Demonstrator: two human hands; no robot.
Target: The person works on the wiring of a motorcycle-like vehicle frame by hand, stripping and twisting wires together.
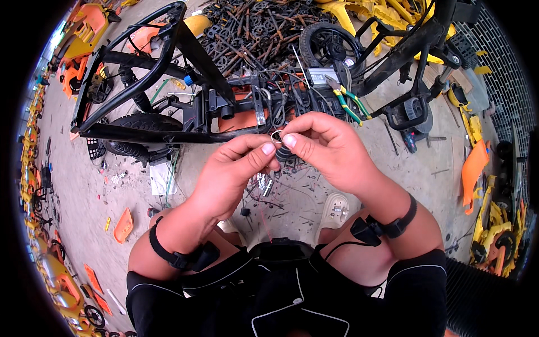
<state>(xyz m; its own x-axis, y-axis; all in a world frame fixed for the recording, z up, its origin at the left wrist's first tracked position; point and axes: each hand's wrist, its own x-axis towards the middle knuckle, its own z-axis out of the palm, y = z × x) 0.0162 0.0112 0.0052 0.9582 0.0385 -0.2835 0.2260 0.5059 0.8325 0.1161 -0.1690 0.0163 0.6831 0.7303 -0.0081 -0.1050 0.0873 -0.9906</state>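
On the left lay a stripped black scooter frame (140, 84) on the concrete floor (84, 185). At centre, our left hand (224, 180) pinched a small black part (283, 154) between thumb and forefinger, while our right hand (331, 149) pinched a thin wire loop (277, 135) at its top. The part looked light and rigid, the wire springy and easily bent, best gripped close to the part. Green-handled pliers (348, 101) rested further right.

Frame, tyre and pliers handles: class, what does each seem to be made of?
Frame: likely metal tube, black paint, thin rigid bars. Tyre: black rubber, matte, treaded. Pliers handles: probably plastic or rubber sleeves, green and yellow.
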